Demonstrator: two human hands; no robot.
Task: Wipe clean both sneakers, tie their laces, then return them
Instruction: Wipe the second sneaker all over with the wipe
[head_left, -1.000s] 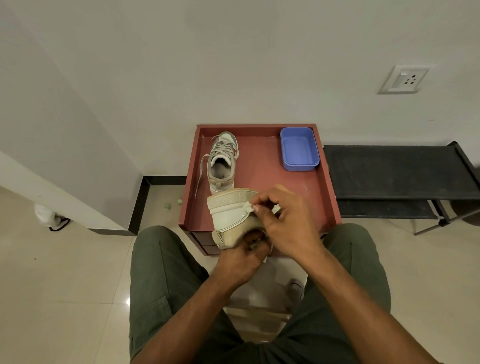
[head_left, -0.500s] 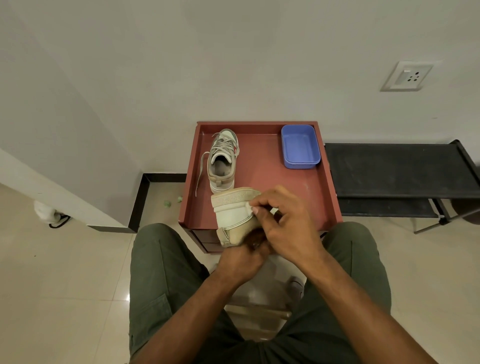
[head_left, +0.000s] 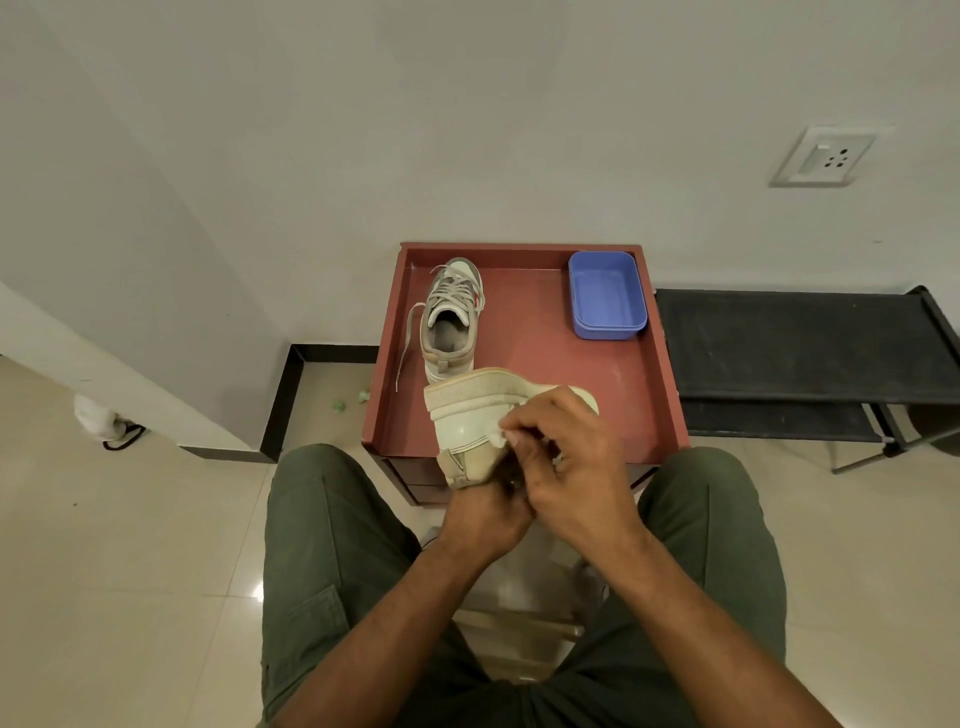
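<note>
The left hand (head_left: 485, 512) grips the held sneaker (head_left: 470, 421) from below at its heel end, fingers curled round it, sole tipped up and away over the near edge of the red surface (head_left: 545, 364). The right hand (head_left: 566, 457) pinches a small white wipe (head_left: 496, 438) against the shoe's pale sidewall. The second sneaker (head_left: 449, 317) stands upright on the surface just beyond, its laces (head_left: 408, 338) loose, one trailing toward the left rim; a blue tub (head_left: 605, 293) sits at the far right corner. Judging from this, wiping is under way and no tying has begun. The risks: the wipe is tiny, so the fingertips may slip off it and smear the sidewall; the one-handed hold at the heel could let the shoe twist or drop onto the other sneaker; the trailing lace could snag.
</note>
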